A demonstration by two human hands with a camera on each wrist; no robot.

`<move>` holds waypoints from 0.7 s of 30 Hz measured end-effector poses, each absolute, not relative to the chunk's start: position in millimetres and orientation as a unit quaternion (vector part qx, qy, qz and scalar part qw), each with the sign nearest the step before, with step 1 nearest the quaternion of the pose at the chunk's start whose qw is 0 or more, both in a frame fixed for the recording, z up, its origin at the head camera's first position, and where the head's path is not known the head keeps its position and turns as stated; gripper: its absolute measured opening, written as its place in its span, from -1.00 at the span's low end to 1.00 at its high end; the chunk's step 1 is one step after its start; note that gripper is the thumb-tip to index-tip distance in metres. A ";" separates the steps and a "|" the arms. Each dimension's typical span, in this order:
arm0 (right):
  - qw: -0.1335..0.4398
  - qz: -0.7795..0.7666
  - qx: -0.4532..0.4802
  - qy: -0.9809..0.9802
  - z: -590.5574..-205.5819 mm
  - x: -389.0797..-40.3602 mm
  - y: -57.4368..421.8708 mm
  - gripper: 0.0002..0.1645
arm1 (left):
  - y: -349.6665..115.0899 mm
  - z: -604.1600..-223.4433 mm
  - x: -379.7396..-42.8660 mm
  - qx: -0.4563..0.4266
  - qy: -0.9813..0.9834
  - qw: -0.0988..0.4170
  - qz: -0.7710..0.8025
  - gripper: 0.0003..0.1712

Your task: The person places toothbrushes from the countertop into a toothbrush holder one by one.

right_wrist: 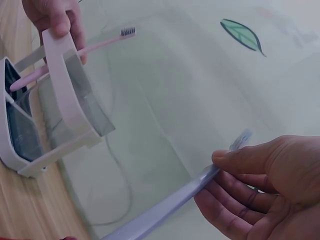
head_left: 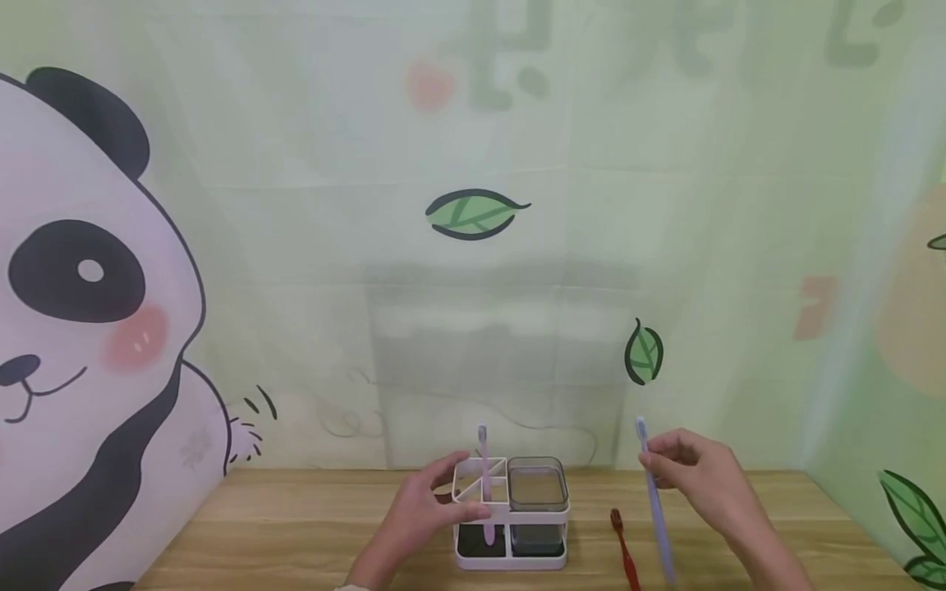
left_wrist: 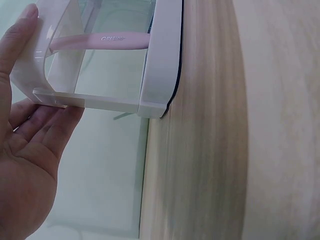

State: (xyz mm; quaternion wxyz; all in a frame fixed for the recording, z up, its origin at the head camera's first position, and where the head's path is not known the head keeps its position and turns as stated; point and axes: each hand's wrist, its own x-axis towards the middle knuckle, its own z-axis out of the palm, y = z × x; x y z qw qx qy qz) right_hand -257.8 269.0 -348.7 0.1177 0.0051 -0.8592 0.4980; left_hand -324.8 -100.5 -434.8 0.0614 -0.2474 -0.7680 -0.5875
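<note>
Lavender toothbrush pinched in my right fingers; left fingers curved round a white toothbrush holder; wood-grain counter, panda-printed backdrop.

The head view looks forward and down from farthest back; the white holder sits near six o'clock. The left wrist view, tipped sideways, sees it close, between ten and eleven. The tilted right wrist view sees it too, toward nine.

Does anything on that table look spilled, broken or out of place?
Nothing looks spilled or broken. Only the red toothbrush seems stray: it lies loose on the table, while the pink toothbrush stands in the toothbrush holder.
</note>
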 end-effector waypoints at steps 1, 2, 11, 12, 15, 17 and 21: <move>0.121 0.499 0.005 -0.858 -347.1 -257.2 267.3 -0.69 | -100.5 -434.7 -324.9 -0.247 -0.768 0.061 -0.587 -0.04; 0.123 0.500 0.007 -0.857 -345.7 -256.5 265.7 -0.69 | -100.4 -434.6 -324.9 -0.247 -0.769 0.061 -0.587 -0.04; 0.149 0.514 0.017 -0.845 -333.7 -248.3 251.0 -0.63 | -100.3 -434.1 -325.7 -0.247 -0.772 0.062 -0.582 -0.04; 0.155 0.516 0.017 -0.843 -332.8 -247.3 249.1 -0.63 | -100.4 -434.2 -326.0 -0.247 -0.771 0.062 -0.583 -0.04; 0.173 0.530 0.022 -0.830 -330.8 -245.5 242.6 -0.65 | -100.7 -434.5 -326.6 -0.250 -0.770 0.062 -0.584 -0.03; 0.183 0.541 0.024 -0.821 -330.2 -245.5 238.4 -0.66 | -101.0 -435.0 -327.0 -0.250 -0.770 0.062 -0.584 -0.03; 0.196 0.556 0.029 -0.807 -330.9 -246.2 232.1 -0.67 | -100.8 -435.8 -327.2 -0.251 -0.771 0.063 -0.582 -0.03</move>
